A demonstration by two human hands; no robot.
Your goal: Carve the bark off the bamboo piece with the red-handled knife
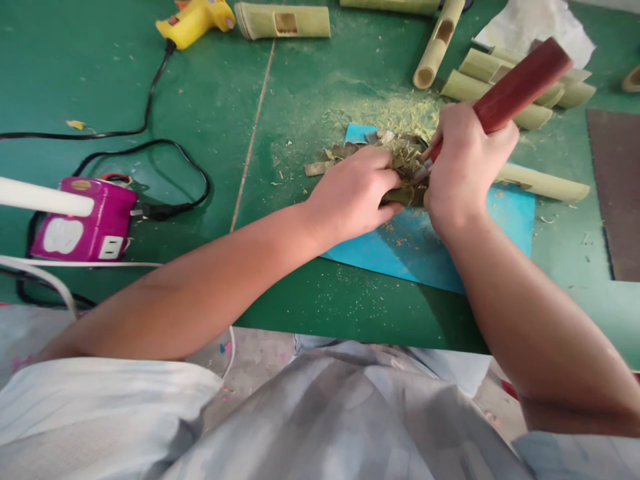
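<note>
My right hand (463, 167) grips a tool with a red-brown wooden handle (523, 83); its metal tip points down into a bamboo piece (543, 183) lying on a blue mat (425, 250). My left hand (355, 193) presses down on the near end of that bamboo piece, amid a heap of green shavings (400, 150). The tool's tip is mostly hidden between my two hands.
Several cut bamboo tubes (283, 20) lie along the far edge of the green table (200, 100), some with rectangular holes. A yellow glue gun (195, 20) and a pink power strip (83, 227) with black cables sit at left. A dark board (617, 193) lies at right.
</note>
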